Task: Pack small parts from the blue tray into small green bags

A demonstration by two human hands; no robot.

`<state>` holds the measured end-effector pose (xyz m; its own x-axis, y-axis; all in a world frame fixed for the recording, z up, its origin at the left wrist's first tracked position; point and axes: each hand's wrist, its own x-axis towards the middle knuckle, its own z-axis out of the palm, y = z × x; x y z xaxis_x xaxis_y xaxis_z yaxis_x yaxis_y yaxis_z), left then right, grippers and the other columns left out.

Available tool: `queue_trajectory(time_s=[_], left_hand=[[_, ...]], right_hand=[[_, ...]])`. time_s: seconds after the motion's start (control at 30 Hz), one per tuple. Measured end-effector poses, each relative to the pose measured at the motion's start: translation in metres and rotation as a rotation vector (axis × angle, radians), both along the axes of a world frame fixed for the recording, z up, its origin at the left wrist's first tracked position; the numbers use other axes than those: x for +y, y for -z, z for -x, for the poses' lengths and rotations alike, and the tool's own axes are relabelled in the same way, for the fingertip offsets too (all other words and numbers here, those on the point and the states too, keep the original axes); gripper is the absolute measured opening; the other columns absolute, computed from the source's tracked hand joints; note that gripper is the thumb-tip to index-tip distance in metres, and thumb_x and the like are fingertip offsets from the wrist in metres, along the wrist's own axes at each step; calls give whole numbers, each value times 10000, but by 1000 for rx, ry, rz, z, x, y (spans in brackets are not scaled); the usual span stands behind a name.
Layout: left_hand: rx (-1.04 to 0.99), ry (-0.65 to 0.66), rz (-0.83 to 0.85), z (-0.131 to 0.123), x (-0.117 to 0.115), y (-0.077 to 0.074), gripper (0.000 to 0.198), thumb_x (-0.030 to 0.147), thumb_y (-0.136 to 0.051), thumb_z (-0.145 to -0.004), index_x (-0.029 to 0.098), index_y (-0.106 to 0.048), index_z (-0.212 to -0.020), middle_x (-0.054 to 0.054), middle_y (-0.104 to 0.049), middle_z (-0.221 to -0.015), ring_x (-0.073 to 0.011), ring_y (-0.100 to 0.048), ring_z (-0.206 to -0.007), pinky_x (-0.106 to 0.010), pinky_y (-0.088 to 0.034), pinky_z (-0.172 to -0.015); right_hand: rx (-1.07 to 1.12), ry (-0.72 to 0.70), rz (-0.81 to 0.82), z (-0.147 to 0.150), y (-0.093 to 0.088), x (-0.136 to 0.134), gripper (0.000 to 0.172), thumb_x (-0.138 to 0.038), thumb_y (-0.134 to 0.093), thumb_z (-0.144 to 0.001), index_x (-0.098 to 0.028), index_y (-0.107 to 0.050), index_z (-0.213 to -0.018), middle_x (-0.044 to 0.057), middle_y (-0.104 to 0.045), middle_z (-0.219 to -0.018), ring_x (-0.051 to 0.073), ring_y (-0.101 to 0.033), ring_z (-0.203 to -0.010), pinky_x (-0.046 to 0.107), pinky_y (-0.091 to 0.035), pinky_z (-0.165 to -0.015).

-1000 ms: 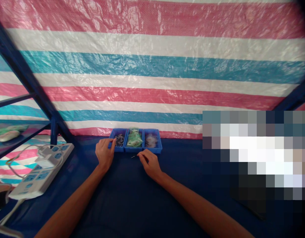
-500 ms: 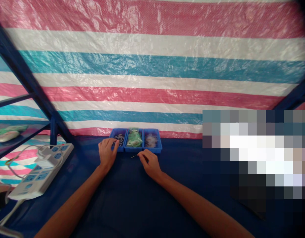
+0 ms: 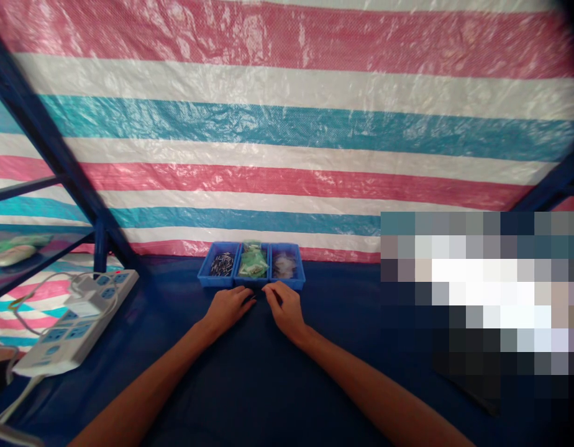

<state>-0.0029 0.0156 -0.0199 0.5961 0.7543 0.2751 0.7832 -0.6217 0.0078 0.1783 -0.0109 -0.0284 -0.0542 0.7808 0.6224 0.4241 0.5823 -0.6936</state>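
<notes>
Positions are read as a clock face centred on the hands, with the person at 6 o'clock.

The left hand [image 3: 228,308] lies palm down on the navy-blue cloth table cover [image 3: 287,385]. It is released and loosely curled, with no held item visible, and its fingers point toward 3 o'clock just in front of the center tray. The right hand [image 3: 284,308] rests palm down just in front of the right tray, with its fingers curled inward. Its fingertips are partly hidden, so it cannot be determined whether it grasps a small item.

At 12 o'clock, just beyond the hands, three rectangular blue plastic trays stand side by side. The left blue tray [image 3: 212,283] holds a loose bunch of slender dark metal pins [image 3: 222,264]. The center blue tray [image 3: 243,284] holds green translucent plastic packets [image 3: 252,264]. The right blue tray [image 3: 296,284] holds a clear plastic bag of small pale contents [image 3: 284,266].

Status: all three trays hold stock, and no assembled item can be identified in view.

At 9 o'clock, a white power strip with blue socket panels [image 3: 75,316] carries a white plug adapter [image 3: 82,305].
</notes>
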Motion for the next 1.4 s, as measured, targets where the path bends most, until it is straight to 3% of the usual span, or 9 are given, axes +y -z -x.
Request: queue_trajectory(time_s=[0.4,0.63,0.83,1.1,1.4], left_hand=[[-96,-7,-22,0,1,3,225,293,-398,-928,189,-596,-901,-33,-634,-830,-137,-599,-672,-218,-402,-585],[-294,91,-77,1,-5,-3,197,249,-389,-935,184,-574,-937,-37,-618,-862,-122,-587,-735,-209,-430,-643],[-361,128,-93,1,-4,-2,173,235,-406,-929,179,-570,-936,-40,-627,-865,-131,-590,-776,-220,-446,-682],[-403,103,-59,1,-7,-6,200,260,-401,-932,179,-585,-929,-44,-635,-861,-131,-599,-783,-223,-456,-713],[-635,111,-132,1,-9,-9,157,240,-491,-896,178,-633,-921,-41,-685,-873,-141,-642,-813,-246,-504,-774]], right_hand=[[4,13,-13,0,1,0,243,-226,-414,-915,-172,-641,-845,46,-632,-772,166,-583,-726,272,-429,-699],[29,39,23,1,7,4,219,-228,-468,-886,-172,-622,-1031,53,-656,-861,170,-604,-754,277,-464,-728],[-9,0,-14,1,5,4,188,-233,-470,-895,-181,-651,-893,47,-652,-815,164,-598,-744,267,-454,-697],[0,34,12,2,5,4,166,-251,-492,-885,-177,-640,-886,34,-647,-789,149,-584,-681,258,-445,-645],[-39,2,26,1,5,4,185,-256,-479,-900,-180,-635,-837,32,-627,-755,153,-556,-666,256,-415,-636]])
